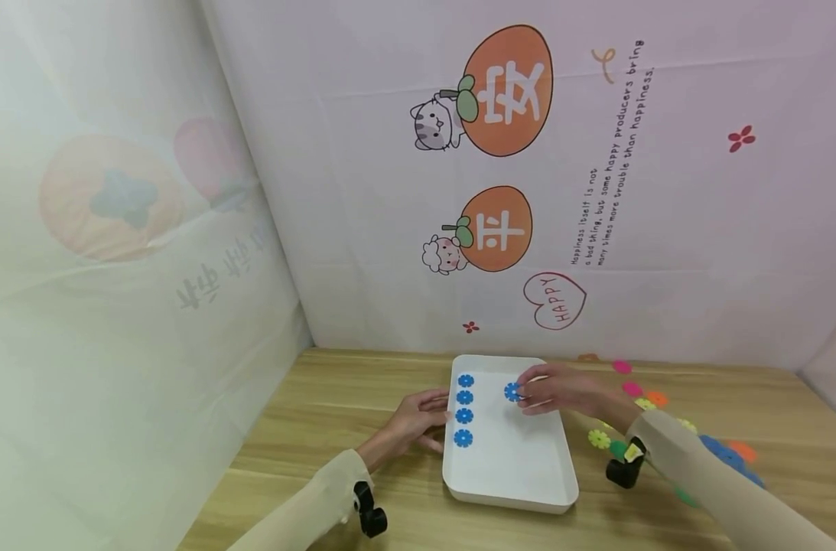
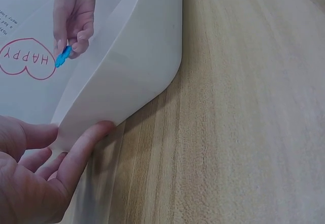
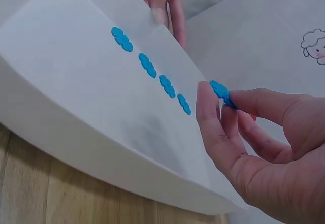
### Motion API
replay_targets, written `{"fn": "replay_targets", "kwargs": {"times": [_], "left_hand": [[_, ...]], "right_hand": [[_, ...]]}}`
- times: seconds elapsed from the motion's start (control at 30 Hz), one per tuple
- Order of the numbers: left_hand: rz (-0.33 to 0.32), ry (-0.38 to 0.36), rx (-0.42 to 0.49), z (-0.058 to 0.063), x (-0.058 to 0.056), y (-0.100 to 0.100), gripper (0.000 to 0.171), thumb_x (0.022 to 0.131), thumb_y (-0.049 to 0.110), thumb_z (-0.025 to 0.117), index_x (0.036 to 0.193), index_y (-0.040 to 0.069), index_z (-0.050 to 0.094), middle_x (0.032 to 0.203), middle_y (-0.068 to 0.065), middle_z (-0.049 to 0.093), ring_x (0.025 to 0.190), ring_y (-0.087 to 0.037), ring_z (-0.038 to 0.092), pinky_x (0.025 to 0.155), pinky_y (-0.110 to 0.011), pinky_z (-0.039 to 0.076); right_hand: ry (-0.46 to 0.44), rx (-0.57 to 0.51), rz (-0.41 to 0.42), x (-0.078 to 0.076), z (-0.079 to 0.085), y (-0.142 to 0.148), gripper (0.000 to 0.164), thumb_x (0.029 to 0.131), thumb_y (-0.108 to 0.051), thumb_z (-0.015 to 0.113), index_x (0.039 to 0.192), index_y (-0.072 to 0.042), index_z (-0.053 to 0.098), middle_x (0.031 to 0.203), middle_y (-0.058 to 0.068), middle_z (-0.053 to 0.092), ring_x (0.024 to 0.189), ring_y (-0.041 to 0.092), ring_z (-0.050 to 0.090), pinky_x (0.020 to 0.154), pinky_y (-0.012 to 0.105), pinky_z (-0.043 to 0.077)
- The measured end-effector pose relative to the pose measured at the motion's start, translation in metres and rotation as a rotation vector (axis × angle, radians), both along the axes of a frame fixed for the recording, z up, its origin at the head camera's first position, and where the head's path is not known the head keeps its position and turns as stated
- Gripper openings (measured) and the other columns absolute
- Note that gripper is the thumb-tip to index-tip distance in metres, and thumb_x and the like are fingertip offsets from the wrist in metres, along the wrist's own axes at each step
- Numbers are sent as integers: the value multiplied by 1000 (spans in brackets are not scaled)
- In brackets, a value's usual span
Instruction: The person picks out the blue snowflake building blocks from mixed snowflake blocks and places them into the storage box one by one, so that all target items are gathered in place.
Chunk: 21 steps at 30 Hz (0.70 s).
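Observation:
In the head view a shallow white tray [image 1: 503, 463] lies on the wooden table. Several blue snowflake building discs [image 1: 464, 415], notched round the edge, form a column along its left side. My right hand [image 1: 558, 390] is over the far right part of the tray. Between thumb and fingertips it pinches another blue disc [image 3: 221, 93], held tilted in the right wrist view. My left hand [image 1: 418, 421] holds the tray's left side from outside. In the left wrist view one fingertip is at the rim and another digit lies against the outer wall.
Loose discs in yellow [image 1: 600, 438], pink [image 1: 632, 389], orange, green and blue [image 1: 730, 455] lie on the table right of the tray, partly hidden under my right forearm. A printed white cloth [image 1: 390, 229] hangs behind the table, and another pale cloth [image 1: 115, 344] stands at the left.

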<state>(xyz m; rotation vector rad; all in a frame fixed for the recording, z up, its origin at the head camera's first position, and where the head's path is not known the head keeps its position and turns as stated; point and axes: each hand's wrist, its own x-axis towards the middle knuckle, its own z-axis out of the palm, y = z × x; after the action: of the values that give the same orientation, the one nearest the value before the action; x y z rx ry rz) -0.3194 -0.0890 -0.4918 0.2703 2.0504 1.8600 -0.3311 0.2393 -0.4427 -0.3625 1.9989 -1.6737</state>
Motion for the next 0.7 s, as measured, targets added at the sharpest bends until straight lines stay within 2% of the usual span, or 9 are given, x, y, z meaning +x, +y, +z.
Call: {"fn": "replay_targets", "kwargs": {"times": [0.3, 0.47, 0.7], "left_hand": [[5, -8, -14, 1, -1, 1, 51, 102, 5, 66, 151, 5, 53, 148, -23, 59, 117, -37, 70, 64, -42, 69], [8, -24, -15, 0, -2, 2, 52, 101, 6, 67, 151, 6, 54, 148, -22, 59, 117, -35, 70, 67, -42, 69], [10, -24, -21, -1, -3, 2, 52, 101, 7, 68, 152, 6, 53, 147, -22, 59, 120, -37, 69, 67, -43, 69]], "right_hand": [[-79, 64, 36, -3, -4, -36, 26, 102, -6, 66, 123, 9, 61, 101, 14, 75, 89, 20, 74, 87, 37, 68], [-60, 130, 48, -1, -6, -51, 20, 100, -4, 68, 116, 7, 64, 95, 13, 75, 83, 19, 74, 81, 35, 69], [-16, 286, 56, 6, -8, -77, 15, 97, -7, 73, 108, 2, 68, 87, 11, 74, 74, 17, 73, 75, 32, 69]]}}
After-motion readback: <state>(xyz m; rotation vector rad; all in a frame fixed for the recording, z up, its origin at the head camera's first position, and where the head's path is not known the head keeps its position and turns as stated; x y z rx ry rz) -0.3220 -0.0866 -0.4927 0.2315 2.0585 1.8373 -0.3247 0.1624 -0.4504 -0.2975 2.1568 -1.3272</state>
